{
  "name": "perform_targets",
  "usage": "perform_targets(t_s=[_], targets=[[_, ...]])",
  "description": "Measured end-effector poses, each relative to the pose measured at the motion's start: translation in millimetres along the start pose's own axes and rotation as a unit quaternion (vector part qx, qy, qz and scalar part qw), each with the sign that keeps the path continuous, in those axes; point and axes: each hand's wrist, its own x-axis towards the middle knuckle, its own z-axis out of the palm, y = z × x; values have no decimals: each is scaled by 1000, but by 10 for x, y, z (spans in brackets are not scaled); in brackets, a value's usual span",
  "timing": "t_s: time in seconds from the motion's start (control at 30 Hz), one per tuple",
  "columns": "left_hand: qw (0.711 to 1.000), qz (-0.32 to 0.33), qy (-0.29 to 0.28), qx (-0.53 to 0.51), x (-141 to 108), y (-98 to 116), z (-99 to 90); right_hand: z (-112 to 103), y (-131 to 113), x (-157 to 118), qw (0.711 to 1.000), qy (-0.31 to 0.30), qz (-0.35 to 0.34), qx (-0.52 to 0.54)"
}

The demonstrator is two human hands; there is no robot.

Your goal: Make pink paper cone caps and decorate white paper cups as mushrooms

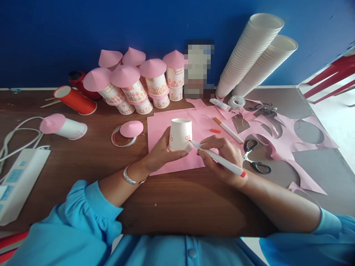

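My left hand (pixel 163 150) is wrapped round a white paper cup (pixel 180 129), gripping it from the left and below. Small red flower drawings mark the cup near its lower part. Between the fingers of my right hand (pixel 222 155) is a white marker (pixel 219 159) with a red end. Its tip meets the cup's side at the right-hand flower. An orange-red marker cap (pixel 216 130) lies on the pink paper (pixel 166 164) beneath the cup. Just right of my right hand lie black-handled scissors (pixel 251 159).
Decorated cup towers with pink cone roofs (pixel 125 76) stand at the back, beside a pixelated patch. Two tall stacks of cups (pixel 249 55) lean on the blue wall. Pink paper scraps (pixel 302 173), another marker (pixel 227 130) and clear tape (pixel 236 102) lie right. A power strip (pixel 30 177) lies left.
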Motion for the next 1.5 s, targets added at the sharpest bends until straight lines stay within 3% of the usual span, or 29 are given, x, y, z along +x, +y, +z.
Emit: perform_targets(t_s=[1.13,1.5], targets=[[999,1,-10,37,-13,-34,-17,16,-44,32,999,12,-22,24],[999,12,-10,32,-1,-52,-24,0,-33,36,1000,-14,-22,8]])
